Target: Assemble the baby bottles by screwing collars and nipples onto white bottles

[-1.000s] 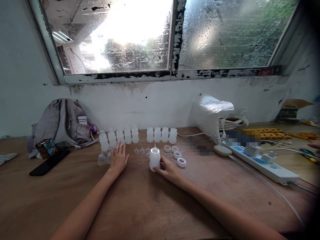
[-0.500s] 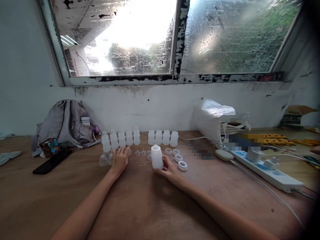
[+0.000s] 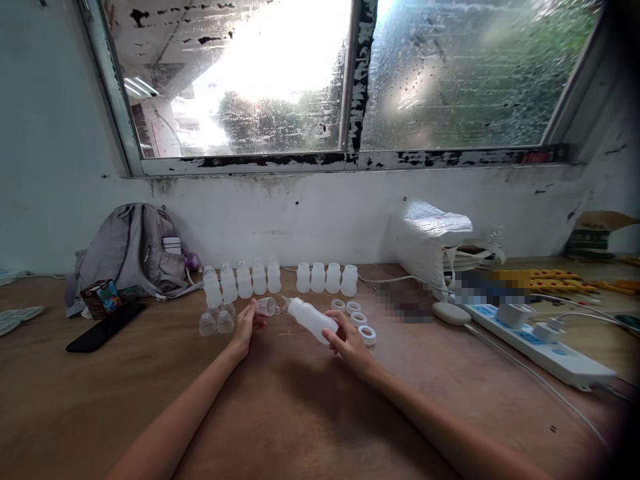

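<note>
Nearest, both forearms reach over the brown worktop (image 3: 280, 420). The right hand (image 3: 351, 341) has its grip closed around the lower part of a frosted baby bottle (image 3: 314, 322), which leans with its top up and to the left. Level with it, the left hand (image 3: 244, 328) pinches a clear dome cap (image 3: 266, 307) on its side, the open end facing the bottle's top; the two are apart.

Just beyond the right hand lie four white collar rings (image 3: 367, 335). Loose clear caps (image 3: 207, 325) stand left of the left hand, and clear nipples (image 3: 286, 305) lie between cap and bottle. A black phone (image 3: 105, 328) and a small printed box (image 3: 101, 298) are far left; a white power strip (image 3: 537, 343) runs along the right.

Farther back, five capped bottles (image 3: 245, 280) stand upright in a row, with four open bottles (image 3: 317, 278) to their right. A grey backpack (image 3: 133, 247) and a white bag (image 3: 420, 243) rest near the wall (image 3: 325, 213), under a streaked window (image 3: 450, 87).
</note>
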Demonstrator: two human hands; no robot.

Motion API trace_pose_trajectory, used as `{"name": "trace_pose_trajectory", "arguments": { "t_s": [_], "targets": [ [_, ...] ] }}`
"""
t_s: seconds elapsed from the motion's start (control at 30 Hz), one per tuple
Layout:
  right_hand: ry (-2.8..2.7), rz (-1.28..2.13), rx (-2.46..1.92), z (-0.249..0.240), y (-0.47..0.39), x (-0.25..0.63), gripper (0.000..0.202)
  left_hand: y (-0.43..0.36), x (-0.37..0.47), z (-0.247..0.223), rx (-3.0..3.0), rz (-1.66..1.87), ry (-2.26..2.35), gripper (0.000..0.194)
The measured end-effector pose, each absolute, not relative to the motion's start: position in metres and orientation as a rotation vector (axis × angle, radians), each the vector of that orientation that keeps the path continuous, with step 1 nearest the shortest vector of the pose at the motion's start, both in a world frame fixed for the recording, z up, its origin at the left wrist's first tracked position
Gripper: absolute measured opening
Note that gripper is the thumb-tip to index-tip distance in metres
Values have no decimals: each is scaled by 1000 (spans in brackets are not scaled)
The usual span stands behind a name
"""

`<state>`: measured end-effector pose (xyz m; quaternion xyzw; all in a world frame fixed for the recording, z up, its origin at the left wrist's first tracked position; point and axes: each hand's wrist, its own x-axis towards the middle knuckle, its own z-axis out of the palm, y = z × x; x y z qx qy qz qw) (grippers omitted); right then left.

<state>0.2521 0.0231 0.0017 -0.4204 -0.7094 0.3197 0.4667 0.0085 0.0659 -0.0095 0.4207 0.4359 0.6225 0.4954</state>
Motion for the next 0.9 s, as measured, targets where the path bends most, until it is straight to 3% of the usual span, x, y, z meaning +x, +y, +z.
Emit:
{"name": "trace_pose_trajectory", "arguments": {
  "t_s": [0.3,0.67,0.9],
  "targets": [
    [-1857,712,-1031,7,18,251,27,57,14,-5,1106,1422,958,36],
    [-1797,842,-1036,4,19,249,27,53,16,-2,1250,1292,1103,41],
    [-1822,941,-995,7,15,249,28,48,20,0,1453,1298,1328,56]
  ]
}}
